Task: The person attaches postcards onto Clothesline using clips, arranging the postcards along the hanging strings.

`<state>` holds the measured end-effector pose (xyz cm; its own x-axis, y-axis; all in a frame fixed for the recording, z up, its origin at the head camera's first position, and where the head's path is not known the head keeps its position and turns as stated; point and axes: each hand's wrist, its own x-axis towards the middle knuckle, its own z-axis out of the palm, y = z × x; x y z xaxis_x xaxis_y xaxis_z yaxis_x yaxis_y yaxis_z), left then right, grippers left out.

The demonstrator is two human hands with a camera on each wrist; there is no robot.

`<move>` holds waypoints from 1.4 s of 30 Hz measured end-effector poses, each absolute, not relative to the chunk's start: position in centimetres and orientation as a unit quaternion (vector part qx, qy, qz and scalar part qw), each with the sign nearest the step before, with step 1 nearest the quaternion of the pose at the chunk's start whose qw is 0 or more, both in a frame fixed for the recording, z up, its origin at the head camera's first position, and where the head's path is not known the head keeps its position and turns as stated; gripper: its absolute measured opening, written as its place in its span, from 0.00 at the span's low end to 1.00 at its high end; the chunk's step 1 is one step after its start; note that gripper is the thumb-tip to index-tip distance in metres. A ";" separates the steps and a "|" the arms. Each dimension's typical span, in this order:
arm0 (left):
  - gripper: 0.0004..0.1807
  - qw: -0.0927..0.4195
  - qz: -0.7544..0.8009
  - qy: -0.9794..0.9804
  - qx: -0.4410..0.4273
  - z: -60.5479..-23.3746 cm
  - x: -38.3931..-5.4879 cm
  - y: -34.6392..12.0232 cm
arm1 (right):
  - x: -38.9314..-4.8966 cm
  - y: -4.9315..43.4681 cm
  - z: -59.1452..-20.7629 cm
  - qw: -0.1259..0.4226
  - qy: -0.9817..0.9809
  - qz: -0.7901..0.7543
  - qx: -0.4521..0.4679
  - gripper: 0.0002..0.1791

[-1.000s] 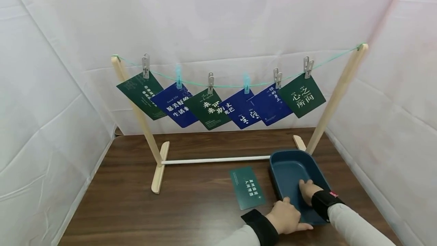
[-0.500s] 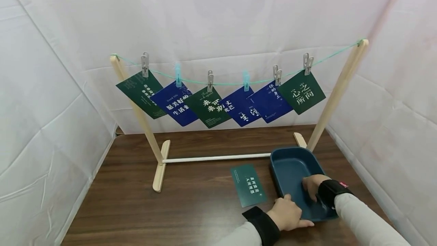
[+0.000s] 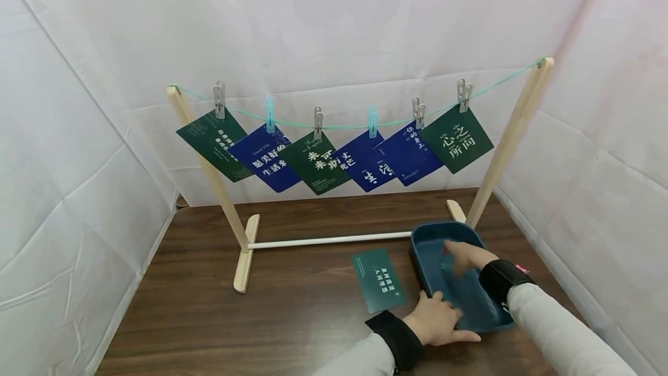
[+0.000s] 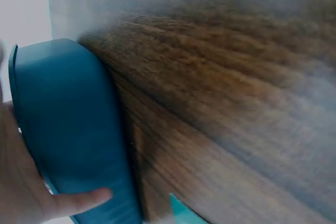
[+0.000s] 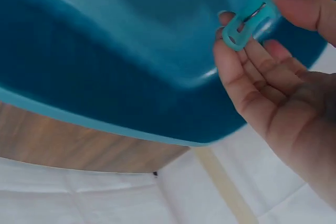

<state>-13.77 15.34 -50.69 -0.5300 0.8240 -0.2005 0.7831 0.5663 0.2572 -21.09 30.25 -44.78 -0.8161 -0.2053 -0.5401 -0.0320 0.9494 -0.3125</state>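
Observation:
My right hand [image 3: 467, 257] is over the inside of a dark blue tray [image 3: 472, 306]. Between thumb and fingertips it pinches a light blue clothespin [image 5: 249, 22], seen closely in the right wrist view. At the tray's near left corner is my left hand [image 3: 433, 321], fingers spread and thumb stretched along the near end. One finger of it lies straight against the tray's outer wall [image 4: 68, 124] in the left wrist view. A green printed card [image 3: 379, 280] lies flat on the table, just left of the tray.
A wooden stand with left post [image 3: 209, 173] and right post [image 3: 508, 141] carries a green string [image 3: 339, 127]. Several green and blue cards hang from it by clips, including a grey clip [image 3: 318, 123]. A white rod [image 3: 329, 241] joins the feet. White cloth [image 3: 323, 28] surrounds the brown table [image 3: 209, 329].
My right hand has lifted from the tray's bottom and moved toward its far end, now with a light blue clothespin showing. The left hand stays by the tray, its fingers more spread.

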 end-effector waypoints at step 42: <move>0.58 0.124 0.198 0.958 -0.164 -52.6 -19.1 9.1 | -4.0 15.5 -32.9 -0.237 0.808 -0.523 -0.131 0.20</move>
<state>-19.13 9.09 -52.57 -0.9157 -0.2649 -0.3023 -0.3631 0.8678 0.3392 -3.96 15.54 -32.91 -0.8535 0.0363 0.5198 -0.4594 0.4182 -0.7836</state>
